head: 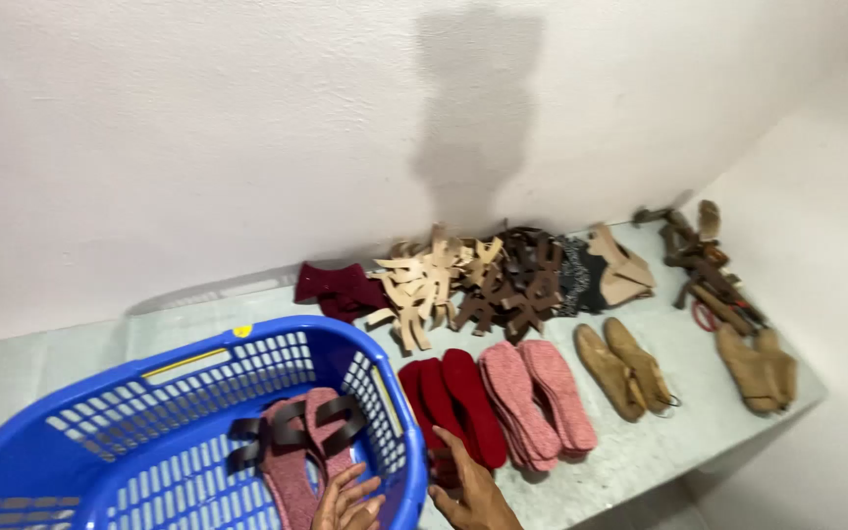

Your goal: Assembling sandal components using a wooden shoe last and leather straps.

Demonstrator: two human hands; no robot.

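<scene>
My left hand (347, 503) reaches into the blue plastic basket (100, 412), its fingers spread on a pink sandal sole with dark brown straps (296, 447) lying inside. My right hand (473, 491) is just outside the basket's right rim, fingers apart, resting against the near end of a stack of dark red insoles (449, 402). Beside them lies a stack of pink insoles (537, 397).
Along the wall lie piles of cut straps: maroon (338, 287), tan (419, 280), dark brown (517, 275), plus black and beige pieces (606, 265). Tan soles (625, 365) and more tan and brown parts (733, 314) sit at the right. The table edge drops off at lower right.
</scene>
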